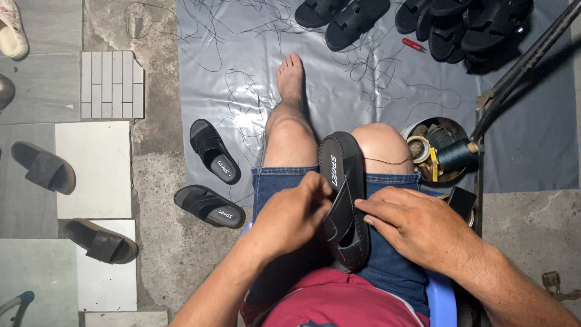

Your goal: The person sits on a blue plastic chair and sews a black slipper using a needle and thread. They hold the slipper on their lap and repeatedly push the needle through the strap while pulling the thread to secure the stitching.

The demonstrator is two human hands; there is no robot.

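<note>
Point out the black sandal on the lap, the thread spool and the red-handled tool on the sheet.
black sandal [342, 166]: head view, on the insole above the strap.
thread spool [455, 155]: head view, on the dark wound thread.
red-handled tool [414, 44]: head view, on its red handle.

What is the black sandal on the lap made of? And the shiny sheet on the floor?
The black sandal looks like rubber or foam with a matte finish, possibly a leather-like strap; stitching shows along its edge, so the sole seems soft enough to sew. The left hand and right hand both touch it. The grey sheet looks like thin plastic: it is glossy, wrinkled and reflects light.
</note>
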